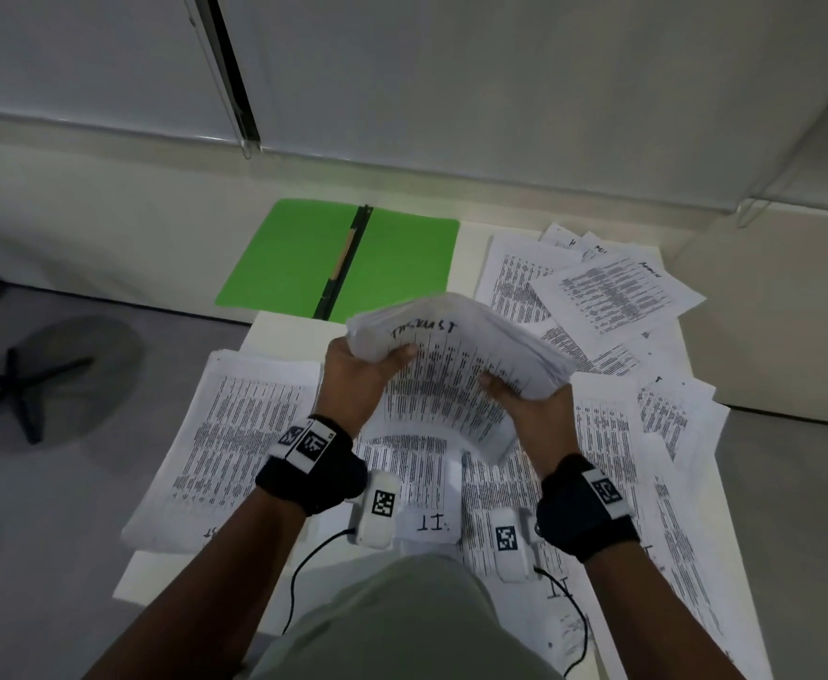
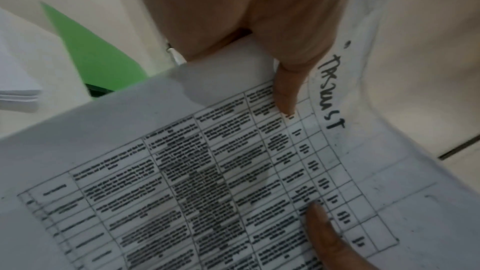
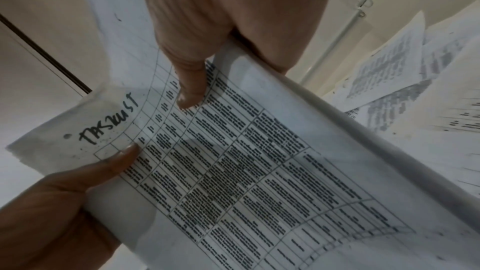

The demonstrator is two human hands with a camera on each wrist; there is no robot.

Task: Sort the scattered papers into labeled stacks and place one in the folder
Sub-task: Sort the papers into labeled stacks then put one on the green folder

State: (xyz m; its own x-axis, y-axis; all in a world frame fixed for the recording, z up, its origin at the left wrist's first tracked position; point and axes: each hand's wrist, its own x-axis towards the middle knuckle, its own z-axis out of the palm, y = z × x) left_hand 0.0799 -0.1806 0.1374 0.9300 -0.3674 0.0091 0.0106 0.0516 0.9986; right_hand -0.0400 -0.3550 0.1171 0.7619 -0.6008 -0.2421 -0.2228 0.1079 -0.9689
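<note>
Both hands hold a thick bundle of printed sheets (image 1: 451, 380) above the table, its top page marked with a handwritten label. My left hand (image 1: 360, 373) grips the bundle's left edge, thumb (image 2: 285, 91) on top of the page. My right hand (image 1: 524, 395) grips the right edge, thumb (image 3: 192, 87) pressed on the table print. The bundle (image 2: 207, 171) (image 3: 259, 171) bows upward between the hands. An open green folder (image 1: 338, 260) lies flat at the far side of the table, beyond the bundle.
A neat paper stack (image 1: 235, 444) lies left of my arms. Loose sheets (image 1: 613, 292) are scattered at the far right, more papers (image 1: 647, 507) on the right side. A chair base (image 1: 24, 385) stands on the floor at left. Cables (image 1: 304, 576) run from the wrist cameras.
</note>
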